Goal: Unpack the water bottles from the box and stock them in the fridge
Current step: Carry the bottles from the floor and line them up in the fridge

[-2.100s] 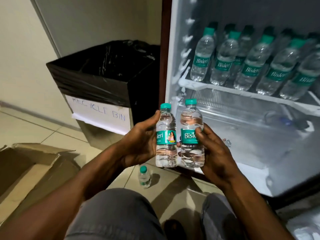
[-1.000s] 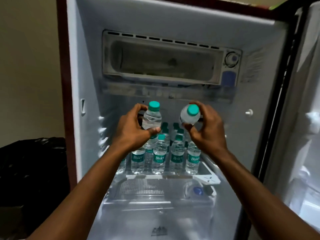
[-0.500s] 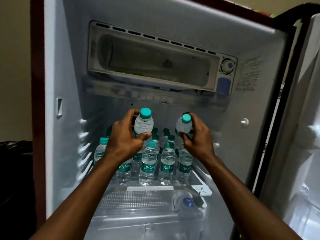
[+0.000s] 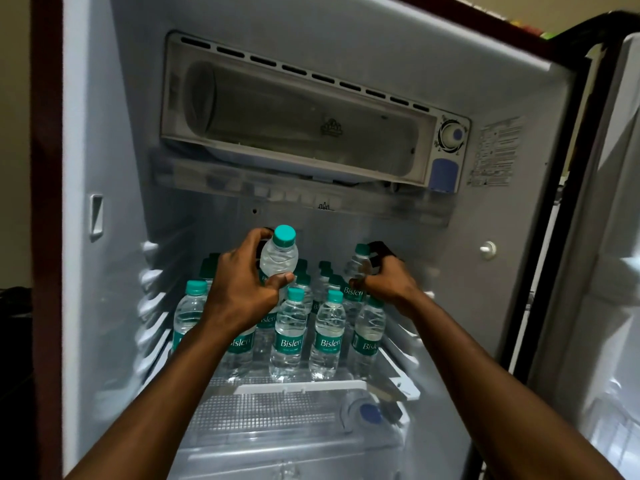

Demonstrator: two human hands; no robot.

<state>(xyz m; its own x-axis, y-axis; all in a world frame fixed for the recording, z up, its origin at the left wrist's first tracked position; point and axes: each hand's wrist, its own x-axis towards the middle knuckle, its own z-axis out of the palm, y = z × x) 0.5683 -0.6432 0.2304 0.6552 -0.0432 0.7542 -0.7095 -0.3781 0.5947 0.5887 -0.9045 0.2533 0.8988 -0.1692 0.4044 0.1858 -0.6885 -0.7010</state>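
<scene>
The fridge stands open, and its wire shelf (image 4: 298, 388) carries several clear Bisleri water bottles (image 4: 290, 337) with teal caps in rows. My left hand (image 4: 242, 292) grips one more bottle (image 4: 280, 256) by its body, held above the left rows. My right hand (image 4: 388, 282) grips a second bottle (image 4: 358, 263) near its neck, low over the right back of the rows. Whether that bottle touches the shelf is hidden by the bottles in front.
A freezer box (image 4: 304, 116) with a thermostat dial (image 4: 452, 135) sits above the shelf. A clear crisper cover (image 4: 277, 441) lies below. The open fridge door (image 4: 609, 271) stands at the right. A black bin bag (image 4: 15, 306) shows at the far left.
Both hands carried their bottles from in front of the fridge up into it. In the last half second the right hand's bottle moved down and back toward the rows; the left barely moved.
</scene>
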